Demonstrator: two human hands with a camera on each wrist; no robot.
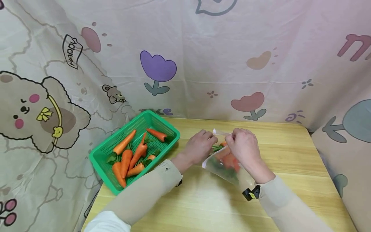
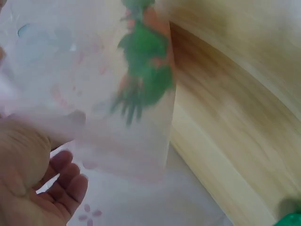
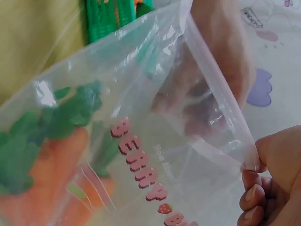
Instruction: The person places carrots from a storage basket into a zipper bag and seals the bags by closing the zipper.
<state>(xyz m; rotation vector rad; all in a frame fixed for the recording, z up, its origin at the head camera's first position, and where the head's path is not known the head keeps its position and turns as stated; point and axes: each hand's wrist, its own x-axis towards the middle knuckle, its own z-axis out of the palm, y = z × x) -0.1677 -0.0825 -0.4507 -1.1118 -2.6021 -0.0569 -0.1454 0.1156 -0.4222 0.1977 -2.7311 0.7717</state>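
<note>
A clear zip bag (image 1: 223,169) with a white seal strip is held above the table by both hands. Orange carrots (image 3: 42,183) with green leafy tops (image 2: 143,61) lie inside, seen through its film. At the left of the bag's mouth, my left hand (image 1: 200,146) grips the rim; in its wrist view, the left thumb lies behind the film with the other fingers (image 2: 70,183) curled below. My right hand (image 1: 244,149) pinches the opposite part of the rim between thumb and fingers (image 3: 251,197). Pink "BERRY" lettering (image 3: 138,160) runs along the bag.
To the left stands a green plastic basket (image 1: 99,164) holding several carrots (image 1: 126,162) with leafy tops. Everything is on a light wooden table (image 1: 290,154). A printed cloth (image 1: 203,64) hangs behind the table and along its sides.
</note>
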